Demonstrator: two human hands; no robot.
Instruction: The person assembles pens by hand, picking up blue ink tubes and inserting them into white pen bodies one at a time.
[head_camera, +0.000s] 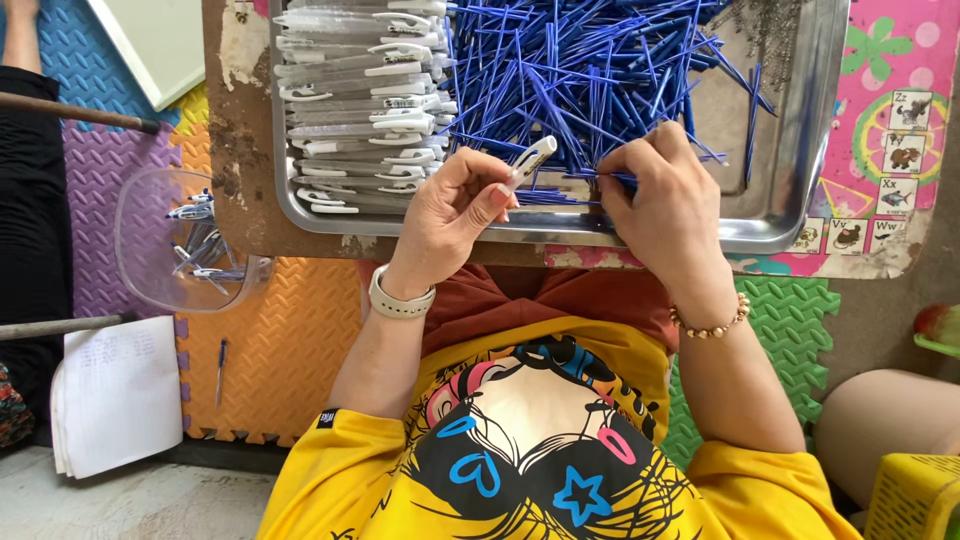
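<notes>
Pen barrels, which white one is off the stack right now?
The barrel pinched in the left hand, tilted above the tray; the other barrels lie stacked at the tray's left.

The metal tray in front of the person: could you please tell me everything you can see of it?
The metal tray is a shallow, shiny steel-looking pan with rounded corners and a raised rim, resting flat on a worn board. Its left part holds stacked white pen barrels; the middle holds a loose heap of blue refills; the right part is mostly bare. The right hand reaches into it; the left hand is over its near rim.
</notes>
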